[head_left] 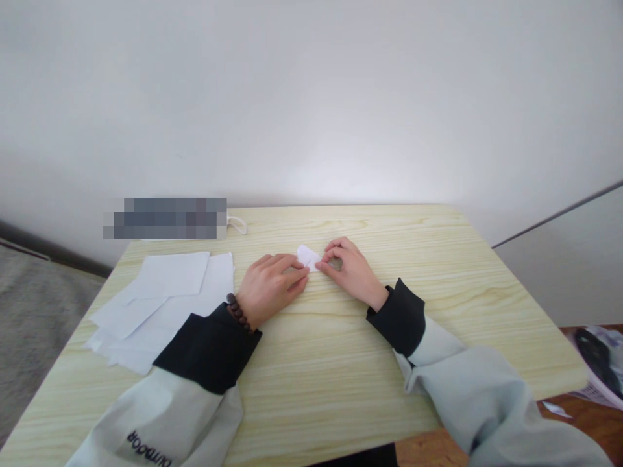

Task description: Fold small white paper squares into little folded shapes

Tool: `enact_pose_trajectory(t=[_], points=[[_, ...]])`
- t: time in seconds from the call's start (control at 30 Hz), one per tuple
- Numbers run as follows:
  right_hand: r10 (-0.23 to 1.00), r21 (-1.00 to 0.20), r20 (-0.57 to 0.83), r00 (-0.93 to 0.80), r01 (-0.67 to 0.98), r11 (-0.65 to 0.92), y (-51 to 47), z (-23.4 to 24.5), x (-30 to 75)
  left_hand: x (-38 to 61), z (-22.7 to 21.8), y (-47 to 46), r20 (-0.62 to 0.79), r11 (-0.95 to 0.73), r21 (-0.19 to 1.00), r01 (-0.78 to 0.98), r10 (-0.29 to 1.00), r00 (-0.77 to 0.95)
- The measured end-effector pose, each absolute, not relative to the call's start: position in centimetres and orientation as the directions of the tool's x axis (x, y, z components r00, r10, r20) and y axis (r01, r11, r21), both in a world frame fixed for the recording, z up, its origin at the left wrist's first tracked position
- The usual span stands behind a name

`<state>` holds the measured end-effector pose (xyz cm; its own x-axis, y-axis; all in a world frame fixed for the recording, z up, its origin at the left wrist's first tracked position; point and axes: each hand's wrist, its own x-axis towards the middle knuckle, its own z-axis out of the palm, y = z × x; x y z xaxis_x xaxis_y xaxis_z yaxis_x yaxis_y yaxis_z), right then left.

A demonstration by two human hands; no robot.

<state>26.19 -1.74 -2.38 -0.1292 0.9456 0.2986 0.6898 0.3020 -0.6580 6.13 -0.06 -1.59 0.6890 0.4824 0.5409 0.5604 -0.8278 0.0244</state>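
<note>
A small folded piece of white paper point(307, 256) lies on the table between my two hands, with a crease across it. My left hand point(272, 280) has its fingers together, thumb and fingertips closed on the paper's left edge. On the other side, my right hand point(349, 267) pinches the paper's right edge between thumb and forefinger, its other fingers curled. Parts of the paper are hidden under the fingertips.
Loose sheets of white paper point(170, 275) overlap on the left of the wood-grain table point(331, 363). Behind them is a blurred-out object point(168, 219) with a white loop point(238, 225). A white wall point(341, 97) borders the table's far edge. A basket point(601, 383) stands low at right.
</note>
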Motion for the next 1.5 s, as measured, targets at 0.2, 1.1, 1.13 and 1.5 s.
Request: enact_pose_trajectory(t=[0.2, 1.1, 1.13, 1.5], points=[[0.946, -0.657, 0.277, -0.166, 0.686, 0.313, -1.6, -2.5, 26.5, 6.2, -1.6, -0.1, 0.558, -0.824, 0.028, 0.565, 0.482, 0.676], [0.880, -0.623, 0.320, -0.350, 0.622, 0.474, -2.1, -2.2, 27.4, 6.2, -1.6, -0.1, 0.494, -0.753, 0.108, 0.649, 0.607, 0.622], [0.879, -0.624, 0.333, -0.342, 0.619, 0.477, -2.1, -2.2, 27.3, 6.3, -1.6, -0.2, 0.494, -0.750, 0.103, 0.653, 0.608, 0.621], [0.868, -0.595, 0.364, -0.338, 0.632, 0.496, -2.5, -1.8, 27.1, 6.3, -1.6, -0.3, 0.512, -0.771, 0.092, 0.630, 0.580, 0.634]])
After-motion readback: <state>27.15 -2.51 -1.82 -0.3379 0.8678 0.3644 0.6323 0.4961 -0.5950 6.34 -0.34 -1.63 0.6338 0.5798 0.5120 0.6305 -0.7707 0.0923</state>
